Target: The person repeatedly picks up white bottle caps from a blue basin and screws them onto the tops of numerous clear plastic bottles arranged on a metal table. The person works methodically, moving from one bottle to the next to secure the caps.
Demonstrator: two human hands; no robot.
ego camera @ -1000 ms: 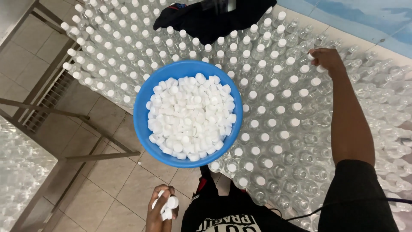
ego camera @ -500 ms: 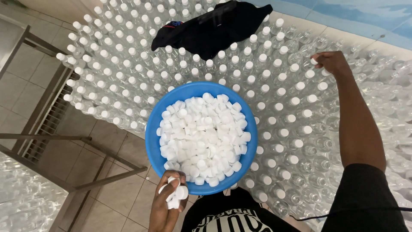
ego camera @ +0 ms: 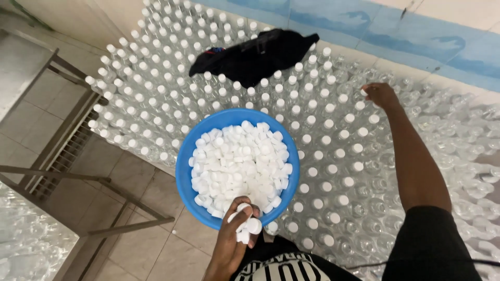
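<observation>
From the head view, the left hand [ego camera: 235, 234] sits at the near rim of a blue bowl [ego camera: 183, 171] and its fingers are curled shut around a clutch of white caps [ego camera: 247, 222], a few of them poking out between thumb and fingers. The bowl is heaped with more loose white caps [ego camera: 239, 161] and rests on top of a wide field of clear plastic bottles [ego camera: 156, 104] standing upright, packed side by side on the floor. Most bottles on the left and middle of the field wear white caps; those towards the right edge look bare at the neck.

The right hand [ego camera: 380, 94] is stretched far out over the bottles, well apart from the bowl, with the fingertips pinched together down at the top of one bottle [ego camera: 364, 92]; whether a cap lies between them cannot be told.

A black cloth [ego camera: 255, 54] lies draped across the bottle tops beyond the bowl. To the left a metal frame [ego camera: 78, 177] stands on the tiled floor [ego camera: 151, 244], and a blue-painted wall [ego camera: 364, 21] runs behind the bottles.
</observation>
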